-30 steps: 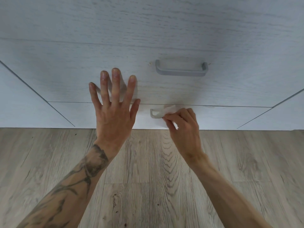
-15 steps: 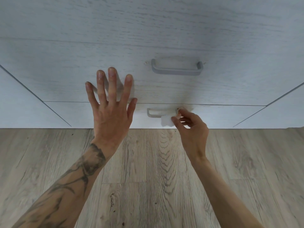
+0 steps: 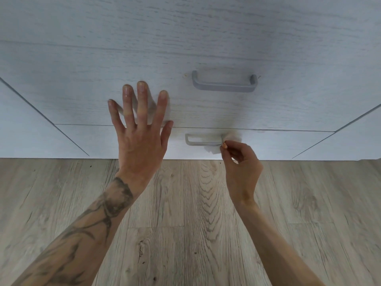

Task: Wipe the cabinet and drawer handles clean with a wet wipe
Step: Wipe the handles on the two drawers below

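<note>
Pale wood-grain cabinet front [image 3: 185,38] fills the top of view, plank floor [image 3: 185,234] below. We're on the lower handle [image 3: 201,141], the small bar on the bottom drawer [image 3: 123,141], just under the seam.

Right hand [image 3: 241,168]: fingers [image 3: 224,145] curled, thumb and forefinger pinching the wet wipe [image 3: 213,150]. The wipe is bunched round the right-hand end of that bar, with white showing above and below the post. The pinch makes sense to us: the bar is thin and sits close to the panel, so only fingertips fit round it.

Left hand [image 3: 138,141]: flat and spread, holding nothing. Its fingers [image 3: 142,100] press on the upper drawer front [image 3: 268,108], thumb tip near the seam. We read it as a brace for balance this low down.

Upper handle [image 3: 224,84]: bare, well apart from both hands. We can't tell from here whether it's been wiped.

Our guess on stage: we're working the end post of the lower bar, and the rest of the bar lies exposed to the left. The next move likely calls for dragging the wipe leftward along the bar, wrapped under as well as over. Risk: the thin wipe slips out of a two-finger pinch or snags on the post.
</note>
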`<state>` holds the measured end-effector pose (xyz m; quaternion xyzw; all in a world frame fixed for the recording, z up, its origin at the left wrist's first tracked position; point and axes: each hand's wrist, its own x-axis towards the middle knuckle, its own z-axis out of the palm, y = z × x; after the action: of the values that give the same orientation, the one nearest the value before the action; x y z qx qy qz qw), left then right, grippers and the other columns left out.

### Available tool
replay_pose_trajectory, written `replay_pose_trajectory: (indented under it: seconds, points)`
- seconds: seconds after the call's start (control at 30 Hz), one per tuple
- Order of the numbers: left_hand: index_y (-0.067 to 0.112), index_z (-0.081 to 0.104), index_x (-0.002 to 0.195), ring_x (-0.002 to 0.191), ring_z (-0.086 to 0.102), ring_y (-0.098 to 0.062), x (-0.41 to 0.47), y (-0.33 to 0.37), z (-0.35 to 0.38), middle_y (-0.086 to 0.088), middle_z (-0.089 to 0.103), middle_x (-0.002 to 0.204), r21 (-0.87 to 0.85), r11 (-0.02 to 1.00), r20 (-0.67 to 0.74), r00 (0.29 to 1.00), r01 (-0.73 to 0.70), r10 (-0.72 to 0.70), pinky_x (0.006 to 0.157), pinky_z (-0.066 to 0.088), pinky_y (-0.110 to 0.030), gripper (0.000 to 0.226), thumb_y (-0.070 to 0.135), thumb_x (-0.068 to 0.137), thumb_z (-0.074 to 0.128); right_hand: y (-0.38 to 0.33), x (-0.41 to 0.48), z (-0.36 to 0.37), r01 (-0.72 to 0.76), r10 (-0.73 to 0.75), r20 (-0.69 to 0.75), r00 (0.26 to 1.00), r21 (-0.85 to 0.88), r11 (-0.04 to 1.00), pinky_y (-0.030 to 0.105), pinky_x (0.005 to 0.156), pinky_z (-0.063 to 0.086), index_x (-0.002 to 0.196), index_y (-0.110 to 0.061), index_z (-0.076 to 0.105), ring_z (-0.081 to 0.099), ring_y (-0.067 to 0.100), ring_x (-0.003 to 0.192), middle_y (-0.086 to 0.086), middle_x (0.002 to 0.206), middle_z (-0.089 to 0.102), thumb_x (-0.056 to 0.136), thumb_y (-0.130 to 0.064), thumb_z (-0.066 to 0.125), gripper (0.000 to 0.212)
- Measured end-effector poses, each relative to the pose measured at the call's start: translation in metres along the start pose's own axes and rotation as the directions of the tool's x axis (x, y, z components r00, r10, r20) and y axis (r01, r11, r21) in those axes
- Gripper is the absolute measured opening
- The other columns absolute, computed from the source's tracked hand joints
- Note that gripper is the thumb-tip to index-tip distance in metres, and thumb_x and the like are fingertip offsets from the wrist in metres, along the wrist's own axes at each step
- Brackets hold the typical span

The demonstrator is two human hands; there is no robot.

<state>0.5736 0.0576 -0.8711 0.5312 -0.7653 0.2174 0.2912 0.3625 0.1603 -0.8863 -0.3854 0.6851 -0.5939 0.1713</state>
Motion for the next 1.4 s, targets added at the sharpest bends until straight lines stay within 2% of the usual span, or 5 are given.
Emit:
replay_pose_trajectory:
  seconds: [0.23,0.57,0.7,0.9,1.4]
  points:
    - [0.023,-0.010,0.169,0.157,0.009,-0.048,0.000,0.000,0.002,-0.021,0.003,0.170,0.005,1.000,-0.010,1.000,-0.003,0.003,0.128,0.014,-0.070,0.079,0.050,0.115,0.042,0.004,-0.003,0.001,0.220,-0.224,-0.001,0.975,-0.182,0.958,0.016,0.080,0.057,0.102,-0.013,0.081,0.071,0.006,0.085,-0.004,0.099,0.073,0.093,-0.006,0.080,0.012]
    - [0.024,-0.010,0.169,0.156,0.011,-0.048,0.000,-0.001,0.003,-0.021,0.005,0.170,0.015,1.000,-0.016,1.000,-0.005,0.005,0.126,0.018,-0.071,0.080,0.051,0.115,0.043,-0.008,-0.006,0.028,0.510,-0.458,0.227,0.859,-0.304,0.805,0.027,0.084,0.059,0.101,-0.010,0.080,0.068,0.017,0.093,0.003,0.099,0.070,0.092,-0.007,0.080,0.010]
    - [0.022,-0.006,0.169,0.156,0.012,-0.048,0.001,-0.001,0.002,-0.022,0.006,0.169,0.014,1.000,-0.014,1.000,0.008,-0.008,0.125,0.020,-0.072,0.078,0.050,0.115,0.043,0.001,-0.001,0.022,0.500,-0.472,0.170,0.865,-0.374,0.781,0.029,0.085,0.052,0.103,-0.016,0.081,0.060,0.023,0.099,0.001,0.102,0.070,0.090,-0.016,0.084,0.013]
    - [0.022,-0.006,0.168,0.155,0.014,-0.048,0.002,0.000,0.001,-0.022,0.007,0.169,0.017,1.000,-0.024,1.000,-0.002,0.003,0.125,0.022,-0.072,0.079,0.050,0.115,0.045,-0.009,0.003,0.052,0.632,-0.580,0.251,0.775,-0.331,0.700,0.039,0.082,0.049,0.093,-0.016,0.081,0.054,0.019,0.094,-0.004,0.087,0.073,0.089,-0.021,0.084,0.007]
    - [0.023,-0.011,0.169,0.156,0.013,-0.048,0.001,-0.001,0.003,-0.022,0.005,0.169,0.027,1.000,-0.023,1.000,-0.004,0.004,0.126,0.019,-0.071,0.082,0.051,0.115,0.044,-0.007,0.009,0.043,0.642,-0.585,0.265,0.766,-0.339,0.687,0.038,0.082,0.047,0.085,-0.013,0.078,0.061,0.026,0.091,-0.002,0.083,0.070,0.086,-0.014,0.087,0.010]
